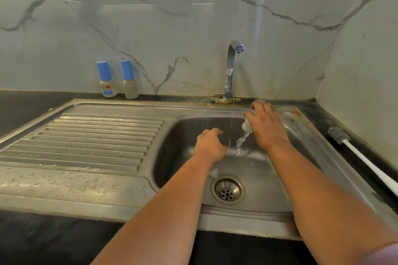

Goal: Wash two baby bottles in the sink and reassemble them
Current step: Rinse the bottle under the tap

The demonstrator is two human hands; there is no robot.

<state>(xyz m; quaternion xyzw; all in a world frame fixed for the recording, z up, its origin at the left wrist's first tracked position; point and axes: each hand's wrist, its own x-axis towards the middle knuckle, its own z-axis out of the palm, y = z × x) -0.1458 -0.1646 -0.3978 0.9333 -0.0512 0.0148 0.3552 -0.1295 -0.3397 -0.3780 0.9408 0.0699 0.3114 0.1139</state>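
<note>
My right hand (266, 127) grips a clear baby bottle body (246, 125), tipped mouth-down over the sink basin (254, 170); water pours out of it. My left hand (210, 146) hovers over the basin with loosely curled fingers and holds nothing that I can see. A thin stream runs from the tap (231, 71) between my hands. Two capped baby bottles stand on the counter at the back left: one with a printed picture (107, 79), one plain (129, 80), both with blue caps. A small clear part (213, 172) lies in the basin near the drain (228, 189).
A bottle brush (364, 157) with a white handle lies on the dark counter to the right of the sink. The ribbed steel drainboard (86, 142) stretches left of the basin. Marble wall panels close off the back and right side.
</note>
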